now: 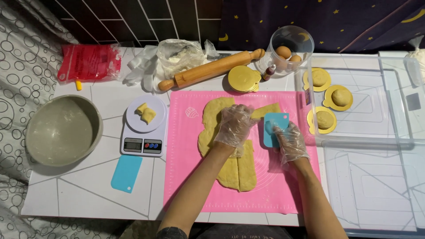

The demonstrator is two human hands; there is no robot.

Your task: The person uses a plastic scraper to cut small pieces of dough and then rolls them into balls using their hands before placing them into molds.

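White bench (88,194) carries a pink mat (274,194). Left hand (233,126) presses flat on yellow dough (241,170); right hand (290,141) grips a blue scraper (274,121).

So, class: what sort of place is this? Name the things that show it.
Probably a home baking table: flattened dough on a pink mat, a wooden rolling pin, and a kitchen scale.

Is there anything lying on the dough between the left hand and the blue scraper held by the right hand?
Nothing visible: the left hand presses the dough right beside the blue scraper in the right hand.
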